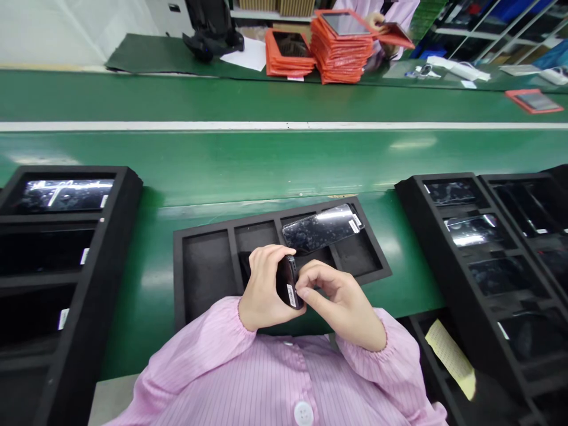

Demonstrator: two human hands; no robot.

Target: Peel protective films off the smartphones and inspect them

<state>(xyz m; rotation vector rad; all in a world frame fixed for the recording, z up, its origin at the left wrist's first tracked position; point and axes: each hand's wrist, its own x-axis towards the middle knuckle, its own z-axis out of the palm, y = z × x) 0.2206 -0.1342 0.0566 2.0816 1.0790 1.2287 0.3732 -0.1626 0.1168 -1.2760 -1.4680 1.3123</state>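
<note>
In my left hand [265,290] is a black smartphone [287,278], tilted on edge, with a white label near its lower end. The fingers and thumb of that hand wrap round its sides. My right hand [332,296] has thumb and forefinger pinched together at the phone's near edge; whether something small sits between the fingertips I cannot make out. Beneath both hands lies a black foam tray [202,232] with several compartments. Across its right-hand compartments rests another dark smartphone [317,229], screen up, with white labels at its right end.
Black trays with phones, like the left tray [128,195] and the right tray [410,195], flank me. A yellow paper [451,358] lies at lower right. Beyond the green bench [248,157], a person's hand holds a red-cased tablet [394,35] beside a stack of red-sleeved tablets [339,53].
</note>
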